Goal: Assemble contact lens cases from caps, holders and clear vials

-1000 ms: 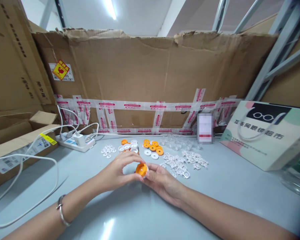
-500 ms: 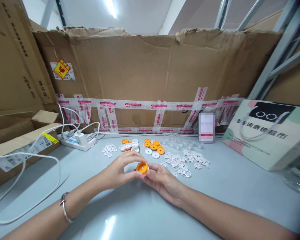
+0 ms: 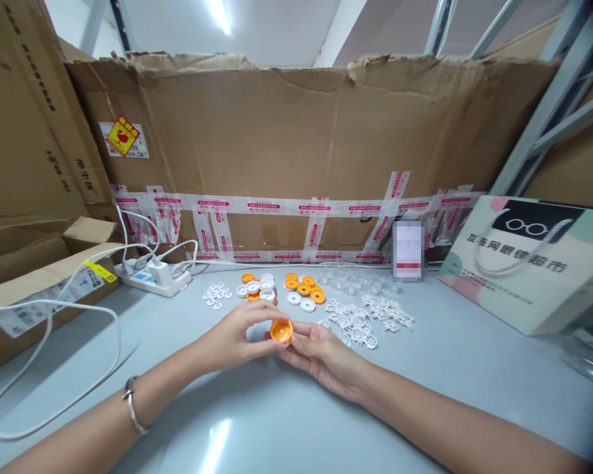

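On the far left, a tall brown carton (image 3: 27, 125) rose above a low open box (image 3: 4, 355), which bore a label and a strip of yellow tape. A white cable (image 3: 120, 345) looped down over the box, and just right of it a white power strip (image 3: 170, 288) lay with plugs in it. Next came a loose group of small white pieces (image 3: 217, 295) on the grey tabletop (image 3: 257, 421). The left hand (image 3: 234, 336), a silver bracelet (image 3: 135, 411) on its wrist, reached in with thumb and fingers curved round the left side of an orange cup-shaped part (image 3: 281, 331). That part sat between the two hands, its hollow turned toward the camera, a pale spot at its middle. Beyond it lay a heap of white and orange rings (image 3: 253, 288), then a second ring cluster (image 3: 304, 289). The right hand (image 3: 323, 355) pinched the part's right edge between thumb and fingers. Farther right were clear pieces (image 3: 350, 283), white openwork pieces (image 3: 350, 321), a blurred upright panel (image 3: 408, 250) and, last, a pastel carrier bag (image 3: 514, 263) with a rope handle.
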The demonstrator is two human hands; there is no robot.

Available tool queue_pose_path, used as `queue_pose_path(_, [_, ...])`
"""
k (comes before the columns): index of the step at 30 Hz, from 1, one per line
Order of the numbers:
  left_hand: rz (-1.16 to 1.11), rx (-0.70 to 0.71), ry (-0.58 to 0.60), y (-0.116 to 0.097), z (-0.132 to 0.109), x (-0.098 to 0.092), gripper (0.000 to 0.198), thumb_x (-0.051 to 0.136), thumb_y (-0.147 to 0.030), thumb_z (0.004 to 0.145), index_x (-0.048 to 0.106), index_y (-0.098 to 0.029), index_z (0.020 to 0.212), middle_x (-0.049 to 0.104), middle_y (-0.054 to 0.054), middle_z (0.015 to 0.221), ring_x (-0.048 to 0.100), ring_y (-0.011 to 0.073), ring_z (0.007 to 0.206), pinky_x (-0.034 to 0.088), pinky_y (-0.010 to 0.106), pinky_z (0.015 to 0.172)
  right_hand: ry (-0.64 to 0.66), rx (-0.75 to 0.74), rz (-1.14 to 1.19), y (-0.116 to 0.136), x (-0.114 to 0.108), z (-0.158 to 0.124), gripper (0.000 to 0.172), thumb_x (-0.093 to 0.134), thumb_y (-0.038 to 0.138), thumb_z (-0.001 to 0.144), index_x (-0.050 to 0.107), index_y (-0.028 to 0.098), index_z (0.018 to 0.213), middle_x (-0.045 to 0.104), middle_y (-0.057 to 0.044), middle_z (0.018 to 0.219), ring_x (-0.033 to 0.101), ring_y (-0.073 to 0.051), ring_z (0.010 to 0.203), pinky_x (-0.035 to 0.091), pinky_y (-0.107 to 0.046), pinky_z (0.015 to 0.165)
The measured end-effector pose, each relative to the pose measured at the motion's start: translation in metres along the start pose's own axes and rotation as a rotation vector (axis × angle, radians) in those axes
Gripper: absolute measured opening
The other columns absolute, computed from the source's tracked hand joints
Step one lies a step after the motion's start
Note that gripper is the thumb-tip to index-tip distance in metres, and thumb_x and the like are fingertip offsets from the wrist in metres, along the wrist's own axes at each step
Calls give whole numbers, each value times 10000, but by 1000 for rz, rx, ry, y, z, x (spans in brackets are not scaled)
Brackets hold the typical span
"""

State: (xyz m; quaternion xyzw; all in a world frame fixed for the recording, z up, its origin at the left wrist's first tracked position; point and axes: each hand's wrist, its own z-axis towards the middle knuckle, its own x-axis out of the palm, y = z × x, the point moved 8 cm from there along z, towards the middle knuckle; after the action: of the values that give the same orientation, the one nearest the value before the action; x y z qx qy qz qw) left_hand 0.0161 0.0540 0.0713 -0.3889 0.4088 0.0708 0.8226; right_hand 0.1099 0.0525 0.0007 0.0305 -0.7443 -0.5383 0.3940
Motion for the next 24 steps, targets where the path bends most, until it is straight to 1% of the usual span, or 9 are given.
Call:
queue_pose_path(4, [140,-10,-16,7,-1,7,250,626,-261,732,647,-209,975,673,39,944,576,200,959,420,327,894,-188,83,-194,-1,-17,-1,506,734,234,675,556,109,1132,692,-72,889,663,-138,852,479,-272,890])
queue_pose_path(7, [159,-38,-33,13,-2,11,267,616,-243,715,643,-189,975,667,49,916,595,184,872,454,299,821,-275,50,-477,13,-26,-2,570,721,254,673,502,120,1182,701,-54,769,680,-151,691,527,-305,764])
queue_pose_path(8, [164,-47,-31,15,-2,12,270,609,-242,715,641,-184,977,663,49,908,596,177,843,460,290,796,-300,13,-604,23,-29,-3,544,709,264,679,513,132,1169,697,-42,738,672,-147,634,532,-303,708])
queue_pose_path(10, [173,-62,-6,18,-2,17,267,595,-243,719,637,-184,976,658,44,904,593,165,808,461,274,766,-344,-83,-879,53,-36,-7,410,669,293,703,580,155,1079,685,-28,713,649,-140,579,516,-282,630])
queue_pose_path(12, [179,-72,28,20,-3,23,253,584,-243,721,638,-189,962,653,37,907,590,159,799,457,263,753,-395,-142,-1117,89,-50,-15,260,599,338,746,635,160,934,677,-39,714,647,-153,630,498,-261,607])
queue_pose_path(15, [176,-84,51,24,-4,29,280,586,-228,704,626,-192,979,644,32,913,586,157,795,454,253,734,-596,-124,-1520,144,-90,-35,203,525,336,772,633,186,854,685,-35,797,637,-149,684,470,-236,613])
queue_pose_path(17, [163,-96,50,26,-6,32,340,589,-210,687,601,-197,1027,635,31,918,582,156,787,455,247,716,-687,-101,-1597,169,-119,-47,156,573,299,708,634,164,754,681,-57,754,622,-185,701,448,-259,610])
queue_pose_path(20, [133,-110,54,29,-7,34,410,589,-198,679,566,-203,1088,623,34,937,577,150,766,460,241,696,-668,-44,-1647,175,-146,-50,133,614,278,636,642,152,667,668,-60,689,603,-193,666,431,-264,592])
queue_pose_path(24, [127,-101,55,29,-7,34,415,584,-214,698,551,-201,1111,612,42,951,574,158,790,465,256,718,-539,-27,-1706,156,-148,-37,191,619,307,637,686,180,763,653,-30,709,580,-162,649,410,-240,585])
